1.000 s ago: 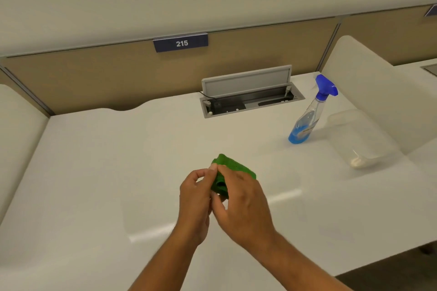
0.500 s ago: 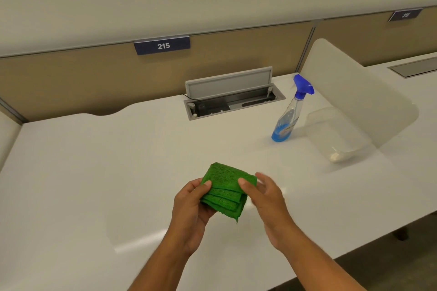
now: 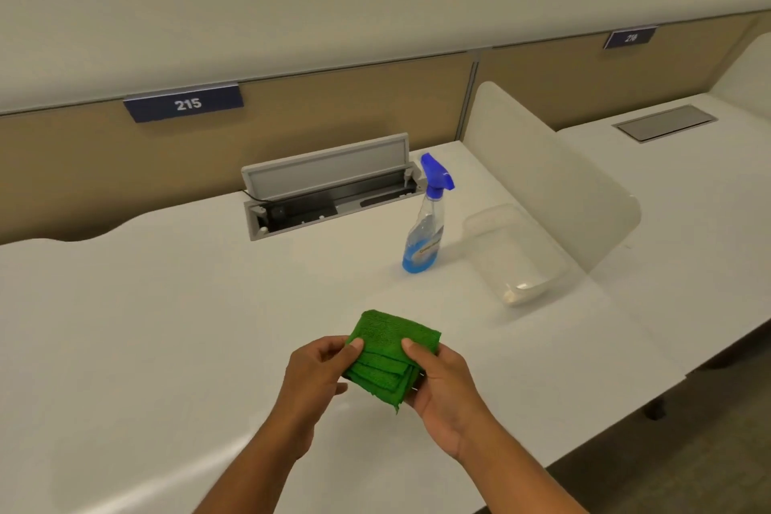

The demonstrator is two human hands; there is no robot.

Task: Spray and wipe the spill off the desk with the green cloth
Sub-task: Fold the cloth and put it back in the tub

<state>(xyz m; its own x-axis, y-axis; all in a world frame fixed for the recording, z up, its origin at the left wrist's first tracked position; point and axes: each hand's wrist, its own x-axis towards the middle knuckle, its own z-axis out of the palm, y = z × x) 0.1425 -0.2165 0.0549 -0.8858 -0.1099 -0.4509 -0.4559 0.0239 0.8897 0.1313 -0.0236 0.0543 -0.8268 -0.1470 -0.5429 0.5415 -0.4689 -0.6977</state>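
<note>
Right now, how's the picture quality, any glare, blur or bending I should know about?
Head view: soft even light with faint shadows; a pale glare streak on the desk near the left forearm; the partition top bows from the wide lens; the 215 sign reads sharp, the far sign is too blurred to read; both hands, left and right, and the cloth are sharp.

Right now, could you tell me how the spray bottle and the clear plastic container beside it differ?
The spray bottle stands upright, while the clear container lies tipped on its side. The bottle is tall and narrow with a blue trigger head; the container is wide and colourless. The bottle holds blue liquid; the container holds a little pale residue. Both are see-through and rest untouched on the desk.
</note>
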